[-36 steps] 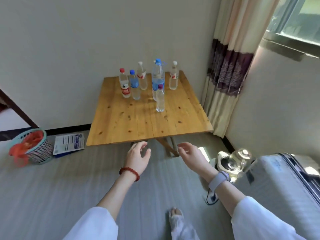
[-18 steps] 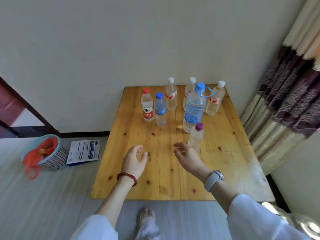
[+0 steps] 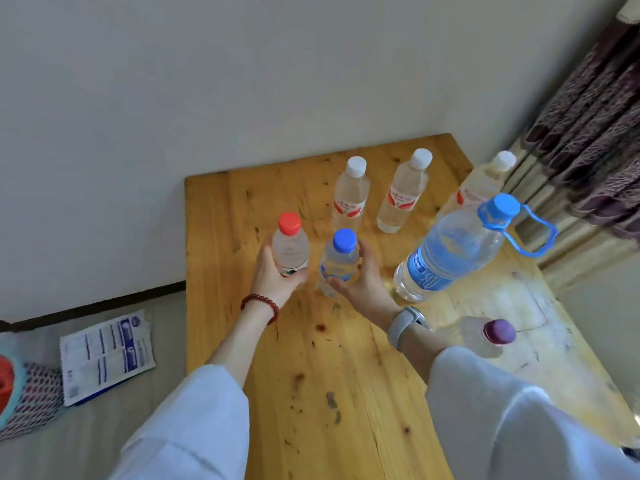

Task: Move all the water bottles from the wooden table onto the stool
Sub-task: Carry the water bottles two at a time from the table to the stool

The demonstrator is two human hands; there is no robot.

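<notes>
Several water bottles stand on the wooden table [image 3: 339, 375]. My left hand [image 3: 277, 275] wraps around the red-capped bottle [image 3: 290, 245]. My right hand [image 3: 363, 278] closes around the small blue-capped bottle [image 3: 339, 261]. Behind them stand three white-capped bottles with red labels [image 3: 350, 195], [image 3: 403, 192], [image 3: 485, 185]. A large blue-capped bottle with a blue carry loop [image 3: 450, 251] stands right of my right hand. A small purple-capped bottle [image 3: 491, 336] stands beside my right forearm. The stool is out of view.
The table sits against a pale wall, with a patterned curtain [image 3: 595, 133] at its right. On the floor to the left lie a printed leaflet [image 3: 107, 355] and a mesh basket [image 3: 20, 393] with red contents.
I have come closer to the table. Both hands reached forward from the table's middle and closed on the red-capped and small blue-capped bottles.
</notes>
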